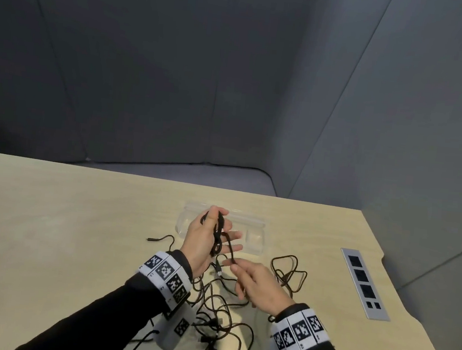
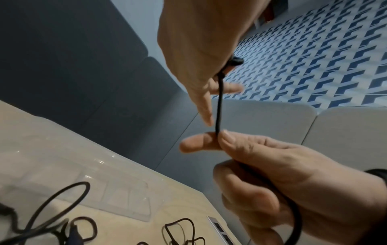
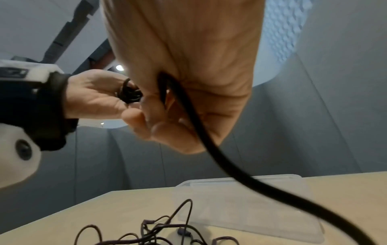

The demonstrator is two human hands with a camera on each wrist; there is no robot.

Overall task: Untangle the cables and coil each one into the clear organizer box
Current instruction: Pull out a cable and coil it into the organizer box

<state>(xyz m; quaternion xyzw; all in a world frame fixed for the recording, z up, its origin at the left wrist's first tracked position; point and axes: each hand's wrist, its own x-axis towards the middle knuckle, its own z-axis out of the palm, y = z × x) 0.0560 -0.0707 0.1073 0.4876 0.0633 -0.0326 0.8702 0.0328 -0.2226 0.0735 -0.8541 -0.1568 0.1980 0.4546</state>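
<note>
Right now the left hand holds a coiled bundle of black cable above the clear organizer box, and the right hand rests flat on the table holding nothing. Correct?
Not quite. The right hand pinches the black cable running from the left hand's bundle, as the left wrist view shows.

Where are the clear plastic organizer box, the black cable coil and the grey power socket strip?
clear plastic organizer box (image 1: 255, 241): head view, bare right compartment.
black cable coil (image 1: 218, 235): head view, loops across the left palm.
grey power socket strip (image 1: 364, 284): head view, middle of its plate.

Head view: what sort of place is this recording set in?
Probably an office booth or meeting pod: grey padded wall panels enclose a light wood desk with a built-in power socket strip; an upholstered bench sits behind the desk.
</note>
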